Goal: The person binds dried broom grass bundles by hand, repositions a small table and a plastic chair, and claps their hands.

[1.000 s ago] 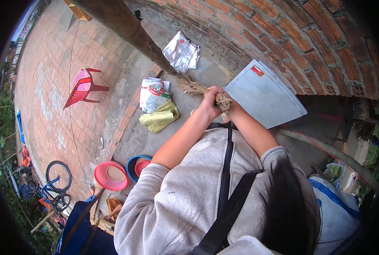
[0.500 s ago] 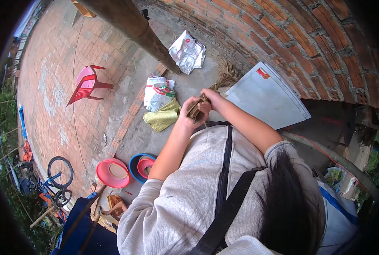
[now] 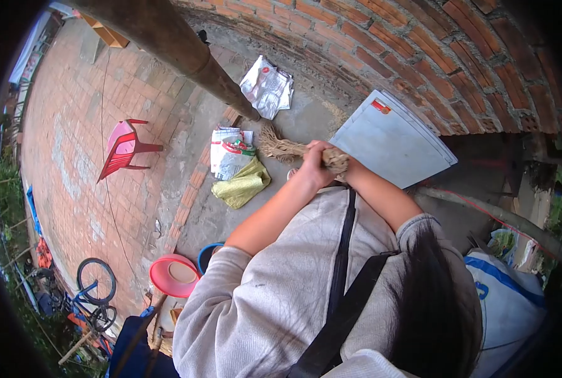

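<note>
A bundle of dry, straw-like fibres (image 3: 281, 146) lies across in front of my chest, its frayed end spread to the left and its other end over my right wrist. My left hand (image 3: 317, 165) is closed round the middle of it. My right hand (image 3: 350, 169) is against the bundle's right end, mostly hidden behind it and my left hand, so its fingers do not show. Past the frayed end are a folded yellow-green sack (image 3: 243, 183) and folded white printed sacks (image 3: 227, 154) on the ground.
More white sacks (image 3: 268, 88) lie by a thick pole (image 3: 211, 72). Flat pale panels (image 3: 394, 145) rest beside the brick wall (image 3: 381, 44). Left are a red chair (image 3: 126, 150), a pink basin (image 3: 172, 275) and a bicycle (image 3: 95, 283). A white-and-blue sack (image 3: 504, 309) stands behind at right.
The bundle has swung round: its frayed end pointed up-right before and now points left. Both hands have shifted right, and my left hand now grips the middle. The view has tilted slightly.
</note>
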A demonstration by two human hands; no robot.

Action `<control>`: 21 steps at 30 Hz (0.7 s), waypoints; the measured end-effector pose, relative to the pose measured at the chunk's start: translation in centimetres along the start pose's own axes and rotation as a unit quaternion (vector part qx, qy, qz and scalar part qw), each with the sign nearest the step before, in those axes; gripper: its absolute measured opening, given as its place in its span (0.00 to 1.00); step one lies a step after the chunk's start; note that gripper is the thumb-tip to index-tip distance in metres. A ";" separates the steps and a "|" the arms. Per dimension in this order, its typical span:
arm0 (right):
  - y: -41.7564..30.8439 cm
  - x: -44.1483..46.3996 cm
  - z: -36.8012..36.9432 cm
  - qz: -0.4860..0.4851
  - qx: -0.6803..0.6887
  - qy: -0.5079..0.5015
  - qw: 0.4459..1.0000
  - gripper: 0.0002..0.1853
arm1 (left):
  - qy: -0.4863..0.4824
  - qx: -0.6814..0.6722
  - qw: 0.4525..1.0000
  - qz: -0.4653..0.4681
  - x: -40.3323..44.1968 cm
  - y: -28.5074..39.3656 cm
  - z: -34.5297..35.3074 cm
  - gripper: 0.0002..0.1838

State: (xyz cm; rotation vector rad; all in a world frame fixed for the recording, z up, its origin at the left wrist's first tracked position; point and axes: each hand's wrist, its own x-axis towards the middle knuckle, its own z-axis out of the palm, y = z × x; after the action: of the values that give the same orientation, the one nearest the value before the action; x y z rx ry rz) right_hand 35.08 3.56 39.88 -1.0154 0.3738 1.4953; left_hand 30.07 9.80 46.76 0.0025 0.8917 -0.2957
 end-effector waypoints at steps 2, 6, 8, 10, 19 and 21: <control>-0.6 0.0 -1.8 -0.038 0.018 0.017 0.999 0.11 | -0.009 0.006 1.000 -0.025 1.0 -0.9 1.0 0.04; -0.7 -0.2 -4.4 -0.119 0.049 0.051 0.990 0.11 | -0.018 0.059 0.997 -0.053 1.1 -1.8 1.8 0.05; 1.4 -1.2 -6.2 -0.154 0.070 0.072 0.983 0.11 | -0.061 0.092 0.990 -0.093 0.7 -2.3 1.1 0.06; 2.0 -1.8 -7.2 -0.166 0.083 0.089 0.979 0.12 | -0.059 0.099 0.987 -0.116 2.4 -2.7 -1.3 0.06; 3.3 -3.5 0.1 0.009 -0.103 0.199 0.975 0.14 | -0.167 -0.079 0.974 -0.130 -3.2 -3.0 -6.8 0.06; 4.9 -3.5 0.8 -0.014 -0.114 0.190 0.975 0.14 | -0.140 -0.096 0.980 -0.101 -5.9 -3.9 -6.5 0.06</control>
State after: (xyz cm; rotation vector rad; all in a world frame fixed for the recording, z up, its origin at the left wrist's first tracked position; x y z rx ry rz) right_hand 29.83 0.85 41.47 -1.4919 0.4624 1.3354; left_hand 20.64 8.36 47.65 -0.3038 0.6364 -0.3865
